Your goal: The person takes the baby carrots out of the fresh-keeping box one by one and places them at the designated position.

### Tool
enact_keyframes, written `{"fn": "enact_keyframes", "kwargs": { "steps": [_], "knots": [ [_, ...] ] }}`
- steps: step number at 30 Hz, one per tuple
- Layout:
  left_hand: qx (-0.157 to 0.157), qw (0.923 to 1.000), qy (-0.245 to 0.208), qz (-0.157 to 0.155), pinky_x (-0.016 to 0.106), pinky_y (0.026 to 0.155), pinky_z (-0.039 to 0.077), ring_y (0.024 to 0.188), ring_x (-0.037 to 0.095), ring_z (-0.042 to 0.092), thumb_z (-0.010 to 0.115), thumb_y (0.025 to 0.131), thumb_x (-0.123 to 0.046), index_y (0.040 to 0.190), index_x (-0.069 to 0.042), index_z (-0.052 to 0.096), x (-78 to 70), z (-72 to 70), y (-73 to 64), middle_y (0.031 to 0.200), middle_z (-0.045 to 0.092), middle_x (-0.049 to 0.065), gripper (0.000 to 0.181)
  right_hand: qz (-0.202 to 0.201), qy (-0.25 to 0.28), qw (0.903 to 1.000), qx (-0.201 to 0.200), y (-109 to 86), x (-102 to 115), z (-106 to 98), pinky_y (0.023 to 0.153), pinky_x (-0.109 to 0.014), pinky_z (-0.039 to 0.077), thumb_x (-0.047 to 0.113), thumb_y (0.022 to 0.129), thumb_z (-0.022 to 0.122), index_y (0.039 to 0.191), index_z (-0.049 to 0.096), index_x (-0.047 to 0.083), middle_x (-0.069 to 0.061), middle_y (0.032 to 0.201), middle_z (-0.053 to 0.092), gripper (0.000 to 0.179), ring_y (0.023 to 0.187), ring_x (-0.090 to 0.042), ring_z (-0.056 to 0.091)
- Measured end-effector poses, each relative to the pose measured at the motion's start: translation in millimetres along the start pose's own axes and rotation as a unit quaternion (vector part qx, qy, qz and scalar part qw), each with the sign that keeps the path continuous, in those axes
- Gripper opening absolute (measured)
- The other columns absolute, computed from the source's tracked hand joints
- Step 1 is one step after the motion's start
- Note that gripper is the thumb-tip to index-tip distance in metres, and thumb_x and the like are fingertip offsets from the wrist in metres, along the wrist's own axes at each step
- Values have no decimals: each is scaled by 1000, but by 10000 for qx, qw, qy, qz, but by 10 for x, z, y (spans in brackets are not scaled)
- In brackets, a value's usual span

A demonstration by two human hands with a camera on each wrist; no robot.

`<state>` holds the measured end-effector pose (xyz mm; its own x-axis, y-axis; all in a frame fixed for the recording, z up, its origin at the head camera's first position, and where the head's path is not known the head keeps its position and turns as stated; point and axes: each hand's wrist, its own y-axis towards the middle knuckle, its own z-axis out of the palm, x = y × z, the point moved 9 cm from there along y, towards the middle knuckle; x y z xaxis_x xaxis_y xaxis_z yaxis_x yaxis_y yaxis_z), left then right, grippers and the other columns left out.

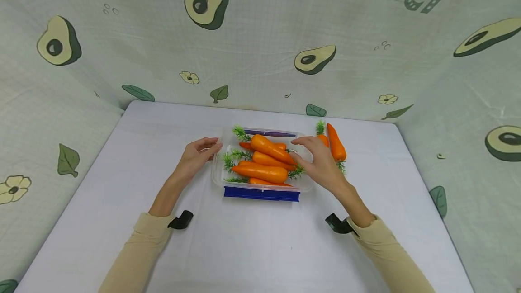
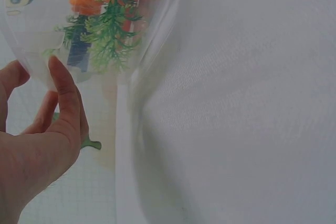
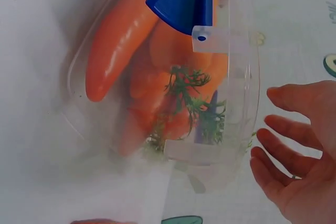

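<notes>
A clear plastic container [image 1: 217,175] holds several glossy carrots [image 1: 264,173] with frilly green tops. Its blue side latch [image 1: 261,194] is swung outward along the near side. At the container's left end, my left hand [image 1: 194,157] pinches the rim between thumb and fingers; the left wrist view shows the fingertips [image 2: 54,62] right at the clear wall. My right hand [image 1: 321,164] hovers over the container's right end, fingers spread and gently bent. Nothing is between them, and in the right wrist view this hand [image 3: 299,150] stands apart from the rim.
Two more carrots lie on the white table [image 1: 244,248] behind my right hand: one carrot [image 1: 336,143] in full view, the other carrot [image 1: 323,140] partly hidden by the hand. An avocado-print cloth [image 1: 260,49] encloses the back and sides.
</notes>
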<state>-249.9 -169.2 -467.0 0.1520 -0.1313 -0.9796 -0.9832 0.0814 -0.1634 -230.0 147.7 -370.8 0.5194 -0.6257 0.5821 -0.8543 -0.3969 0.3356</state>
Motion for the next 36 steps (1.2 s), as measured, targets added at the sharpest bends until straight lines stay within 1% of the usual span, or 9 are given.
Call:
{"fn": "enact_keyframes", "kwargs": {
  "steps": [7, 11, 16, 19, 23, 27, 36],
  "knots": [
    [-17, 10000, -35, -35, 27, 92, 55, 119, 32, 62, 70, 101, -32, 138, -1, 61, 17, 5, 15, 129, 63, 14, 49, -260, 96, 9991, 329, 10, 105, 154, 102, -51, 50, 10, 94, 76, 126, 68, -2, -15, 127, 66, 35, 120, -33, 58],
    [-26, 10000, -4, -58, 27, 92, 55, 119, 32, 62, 69, 101, -33, 138, -1, 61, 12, 8, 14, 129, 63, 15, 50, -272, 9, 9979, 583, 16, 157, 247, 101, -50, 52, 13, 93, 78, 125, 68, -2, -16, 127, 65, 37, 119, -34, 58],
    [-31, 10000, 26, -40, 29, 93, 55, 117, 30, 62, 70, 100, -34, 138, -1, 61, 14, -1, 16, 130, 62, 15, 50, -342, -79, 9948, 953, 7, 189, 377, 103, -49, 50, 18, 94, 78, 126, 68, 0, -14, 126, 65, 38, 119, -32, 56],
    [-27, 10000, 13, -36, 30, 93, 55, 117, 30, 63, 70, 100, -34, 138, -2, 61, 22, -4, 21, 130, 63, 15, 50, -434, -81, 9923, 1154, -3, 218, 441, 104, -48, 49, 19, 94, 78, 127, 68, 1, -14, 128, 65, 39, 121, -32, 56],
    [-31, 10000, 13, -45, 30, 93, 55, 118, 30, 62, 70, 100, -34, 138, -2, 61, 24, -6, 22, 130, 63, 16, 50, -533, -116, 9891, 1371, -14, 245, 508, 102, -47, 51, 18, 94, 79, 127, 68, 0, -14, 128, 64, 39, 119, -32, 56],
    [-29, 10000, 43, -51, 29, 93, 55, 119, 31, 62, 70, 100, -34, 138, -2, 61, 11, -1, 9, 130, 63, 15, 51, -516, -190, 9860, 1576, -29, 255, 558, 102, -47, 51, 19, 94, 78, 127, 68, 1, -15, 129, 64, 39, 119, -32, 56],
    [-39, 9999, 70, -98, 29, 93, 54, 121, 33, 61, 70, 100, -35, 139, -2, 61, 16, -4, 9, 131, 63, 16, 52, -375, -212, 9781, 2037, -34, 260, 651, 108, -48, 47, 21, 95, 78, 130, 67, 3, -13, 132, 64, 41, 124, -32, 57]
  ]
}}
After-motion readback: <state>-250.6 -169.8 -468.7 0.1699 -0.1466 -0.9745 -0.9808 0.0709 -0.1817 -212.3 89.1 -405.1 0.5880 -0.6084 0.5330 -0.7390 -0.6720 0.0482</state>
